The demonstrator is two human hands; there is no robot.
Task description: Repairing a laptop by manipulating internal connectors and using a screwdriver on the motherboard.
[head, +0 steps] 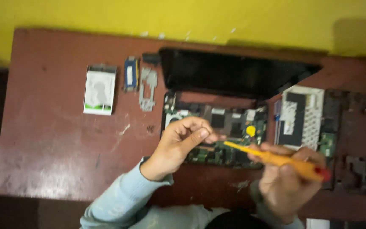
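Over circuit board [229, 127]: left hand [183, 142] pinching, right hand [286, 180] gripping screwdriver [276, 159].

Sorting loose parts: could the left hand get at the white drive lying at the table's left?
Probably yes: the left hand holds nothing bulky, and bare table lies between it and the white drive.

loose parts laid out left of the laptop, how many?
3, in a row left of the laptop: white hard drive leftmost, blue memory module, grey metal bracket nearest. Blurry; smaller bits may be missed.
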